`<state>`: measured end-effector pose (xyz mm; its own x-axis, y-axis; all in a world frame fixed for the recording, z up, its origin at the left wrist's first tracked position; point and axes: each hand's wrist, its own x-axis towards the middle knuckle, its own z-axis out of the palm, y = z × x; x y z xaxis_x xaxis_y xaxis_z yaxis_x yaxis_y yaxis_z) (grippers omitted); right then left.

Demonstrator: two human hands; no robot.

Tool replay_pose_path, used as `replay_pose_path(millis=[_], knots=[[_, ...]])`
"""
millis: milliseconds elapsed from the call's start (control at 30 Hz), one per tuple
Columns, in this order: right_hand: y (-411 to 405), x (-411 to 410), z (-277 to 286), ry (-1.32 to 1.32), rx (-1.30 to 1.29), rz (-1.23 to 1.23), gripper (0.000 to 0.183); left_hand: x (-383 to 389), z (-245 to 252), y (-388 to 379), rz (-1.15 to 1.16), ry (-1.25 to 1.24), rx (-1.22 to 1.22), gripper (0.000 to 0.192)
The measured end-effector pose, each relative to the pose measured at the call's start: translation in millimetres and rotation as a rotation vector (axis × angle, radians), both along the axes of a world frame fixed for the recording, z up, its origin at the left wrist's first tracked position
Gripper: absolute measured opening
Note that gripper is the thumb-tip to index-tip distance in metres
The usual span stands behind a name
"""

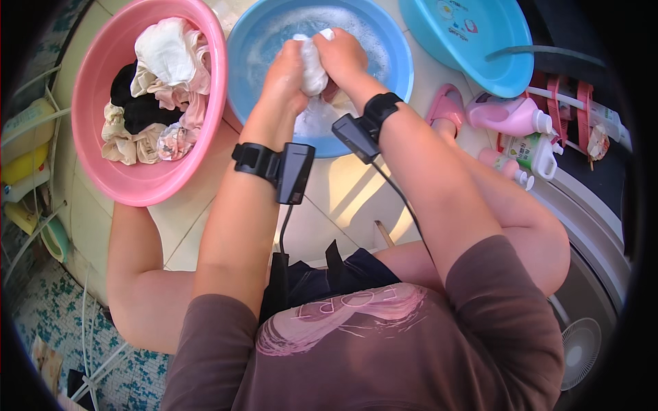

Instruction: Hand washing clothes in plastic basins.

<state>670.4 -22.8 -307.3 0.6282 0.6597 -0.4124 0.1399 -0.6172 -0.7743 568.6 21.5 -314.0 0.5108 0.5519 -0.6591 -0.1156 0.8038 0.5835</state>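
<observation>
A wet white cloth [313,69] is bunched between my two hands above a blue plastic basin [321,147]. My left hand [285,74] grips its left side, and my right hand [343,56] grips it from the right. Soapy water [267,54] with white suds fills the basin below. Under my hands a pinkish and a pale patch show, perhaps more fabric; my wrists partly hide them. Each forearm carries a black strap with a small dark device, cabled back toward my body.
At the left, a pink basin [87,103] holds white, black, beige and pink garments [172,51]. A turquoise basin [493,31] with a grey hose [540,50] stands at upper right. Below it lie a pink detergent bottle [501,114] and a white jug [542,154]. A small fan [578,354] is at lower right.
</observation>
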Motion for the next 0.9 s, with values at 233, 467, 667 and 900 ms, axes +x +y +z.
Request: replay_pose_path(millis=[233, 467, 667, 900], knots=[[-12.6, -58.9, 24.1, -0.301, 0.226, 0.240, 0.030, -24.7, -7.1, 8.7, 0.069, 0.025, -0.021, 0.027], [-3.2, -68.1, 31.9, -0.234, 0.275, 0.133, 0.029, -49.1, -19.1, 17.3, -0.049, -0.005, -0.032, 0.035], [1.3, -2.3, -16.9, -0.338, -0.030, 0.051, 0.039, -31.2, -30.1, 9.3, -0.014, 0.221, 0.052, 0.053], [-26.4, 3.3, -55.5, -0.768, -0.084, 0.764, 0.051, -55.3, -39.7, 18.3, 0.031, 0.243, 0.131, 0.063]])
